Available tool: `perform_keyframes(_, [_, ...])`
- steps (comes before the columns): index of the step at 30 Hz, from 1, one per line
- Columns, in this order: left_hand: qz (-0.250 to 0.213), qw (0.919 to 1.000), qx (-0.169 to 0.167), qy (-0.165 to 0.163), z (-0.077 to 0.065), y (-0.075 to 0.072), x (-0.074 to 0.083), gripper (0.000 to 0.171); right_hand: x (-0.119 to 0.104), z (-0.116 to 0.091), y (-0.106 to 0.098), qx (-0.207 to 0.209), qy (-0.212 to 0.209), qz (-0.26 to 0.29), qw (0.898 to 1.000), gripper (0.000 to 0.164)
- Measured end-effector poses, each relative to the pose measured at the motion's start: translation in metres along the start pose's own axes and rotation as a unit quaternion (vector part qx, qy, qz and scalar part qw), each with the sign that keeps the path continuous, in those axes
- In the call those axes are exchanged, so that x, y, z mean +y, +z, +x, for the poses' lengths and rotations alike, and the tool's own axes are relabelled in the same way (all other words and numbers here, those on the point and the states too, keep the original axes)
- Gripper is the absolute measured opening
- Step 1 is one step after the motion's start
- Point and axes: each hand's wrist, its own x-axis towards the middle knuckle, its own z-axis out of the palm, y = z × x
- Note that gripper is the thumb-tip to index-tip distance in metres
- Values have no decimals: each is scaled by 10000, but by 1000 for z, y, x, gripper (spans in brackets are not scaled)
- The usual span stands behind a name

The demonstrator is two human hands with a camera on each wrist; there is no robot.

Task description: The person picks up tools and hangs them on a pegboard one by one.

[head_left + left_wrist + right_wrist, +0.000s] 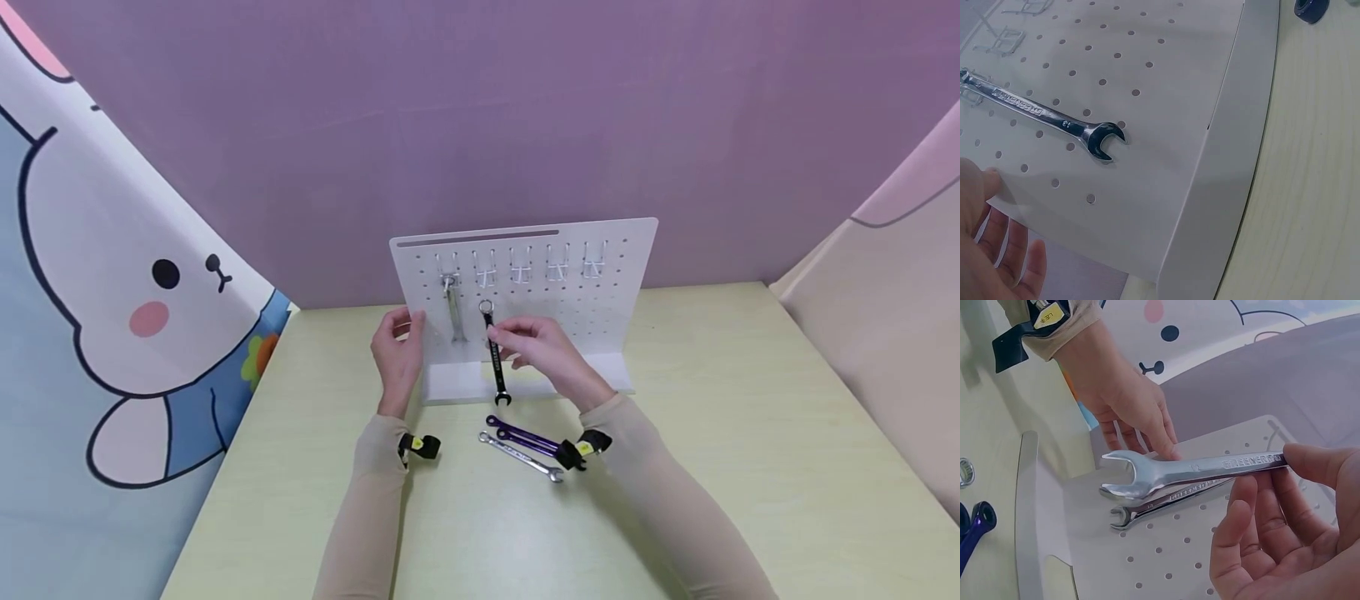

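Observation:
My right hand (543,346) pinches a silver combination wrench (1210,467) between thumb and fingers. Its ring end points up and its open end hangs down in the head view, in front of a white pegboard (633,250). With the thumb on the front face and the fingers behind, my left hand (397,354) grips the pegboard's left edge. A second silver combination wrench (1041,112) hangs from the leftmost hook, open end down, just right of my left hand. In the right wrist view, the held wrench partly overlaps this hanging one.
Several clear hooks (521,268) line the board's upper part. On the table in front of its base lie a silver wrench (521,457) and purple wrenches (525,433), partly under the right wrist's strap in the head view. A purple backdrop (480,125) stands behind.

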Motion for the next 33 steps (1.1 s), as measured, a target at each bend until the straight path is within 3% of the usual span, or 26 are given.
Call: perform_keyframes(33, [-115, 9999, 20, 95, 1, 1, -2, 26, -12, 13, 2, 293, -153, 208, 9992, 36])
